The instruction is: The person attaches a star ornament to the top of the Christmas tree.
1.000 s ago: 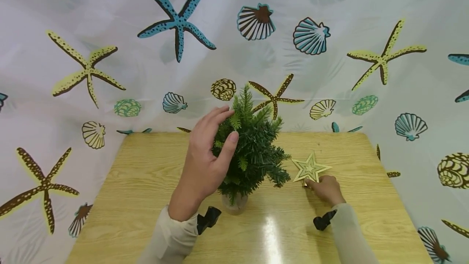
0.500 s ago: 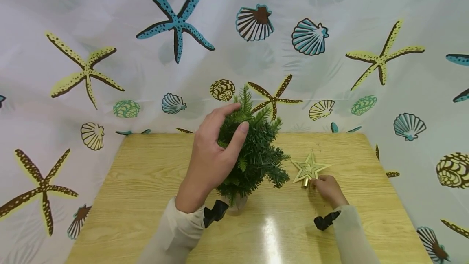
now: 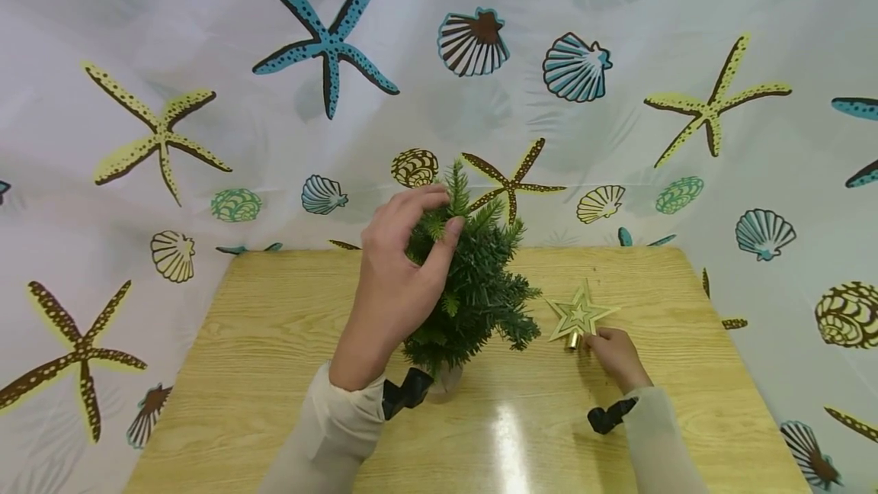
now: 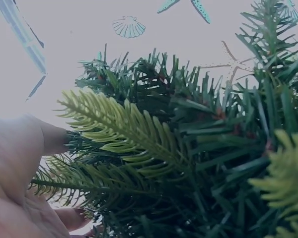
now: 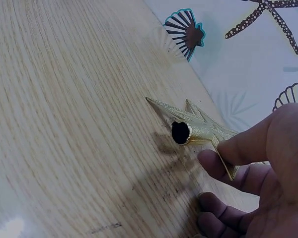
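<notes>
A small artificial Christmas tree stands upright on a pale round base. My left hand curls round its upper left branches, the thumb on the near side below the tip. In the left wrist view, light green sprigs lie against the palm, and foliage hides the fingertips. Right of the tree is a gold star tree topper with a hollow tube at its foot. Thumb and forefinger of my right hand pinch one lower point of it, close over the table.
The wood-grain table is bounded at the back and sides by a white curtain printed with starfish and shells. A black strap mount sits on each wrist. Light glares off the tabletop in front of the tree.
My left hand has moved right, farther round the treetop, its thumb and fingers closer together. The right fingers have shifted off the star's tube, which now shows fully; the star is almost still.
</notes>
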`<state>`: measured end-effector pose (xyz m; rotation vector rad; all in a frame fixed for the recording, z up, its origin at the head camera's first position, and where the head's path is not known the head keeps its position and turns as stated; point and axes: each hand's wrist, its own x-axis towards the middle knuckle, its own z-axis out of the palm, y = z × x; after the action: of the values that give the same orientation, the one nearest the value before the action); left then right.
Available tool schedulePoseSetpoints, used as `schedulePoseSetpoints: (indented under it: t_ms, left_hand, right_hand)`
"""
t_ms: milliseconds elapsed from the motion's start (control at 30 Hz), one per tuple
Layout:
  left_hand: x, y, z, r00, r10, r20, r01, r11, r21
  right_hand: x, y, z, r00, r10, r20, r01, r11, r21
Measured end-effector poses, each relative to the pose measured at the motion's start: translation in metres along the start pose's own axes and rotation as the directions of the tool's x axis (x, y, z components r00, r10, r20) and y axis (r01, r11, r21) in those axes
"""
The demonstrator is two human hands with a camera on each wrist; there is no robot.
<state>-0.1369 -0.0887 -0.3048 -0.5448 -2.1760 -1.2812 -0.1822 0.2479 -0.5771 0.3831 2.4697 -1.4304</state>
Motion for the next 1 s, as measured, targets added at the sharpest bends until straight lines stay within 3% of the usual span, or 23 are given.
schedulePoseSetpoints:
  t_ms: [200, 333, 433, 633, 867, 1000]
  left_hand:
    - [0.001, 0.000, 0.002, 0.999, -0.038, 0.006, 0.038, 0.999, -0.021]
    - [0.001, -0.001, 0.003, 1.000, -0.025, 0.000, 0.025, 1.000, -0.002]
    - [0.000, -0.001, 0.004, 1.000, 0.012, -0.025, -0.010, 0.997, 0.078]
    - [-0.001, 0.000, 0.008, 0.994, 0.067, -0.081, -0.045, 0.969, 0.243]
    - [-0.002, 0.000, 0.010, 0.994, 0.063, -0.091, -0.042, 0.976, 0.213]
    - [-0.001, -0.001, 0.010, 0.994, 0.064, -0.094, -0.044, 0.978, 0.202]
  right_hand:
    - [-0.003, 0.001, 0.000, 1.000, 0.000, -0.006, 0.001, 0.999, 0.049]
    - [-0.004, -0.002, 0.001, 1.000, -0.015, -0.020, 0.016, 0.996, 0.082]
    - [-0.005, -0.007, 0.002, 0.999, -0.028, -0.034, 0.031, 0.994, 0.104]
    - [-0.011, -0.023, -0.002, 0.995, -0.067, -0.072, 0.077, 0.987, 0.144]
    - [-0.021, -0.041, -0.005, 0.986, -0.125, -0.106, 0.150, 0.952, 0.267]
    - [-0.028, -0.050, -0.006, 0.975, -0.174, -0.139, 0.207, 0.938, 0.276]
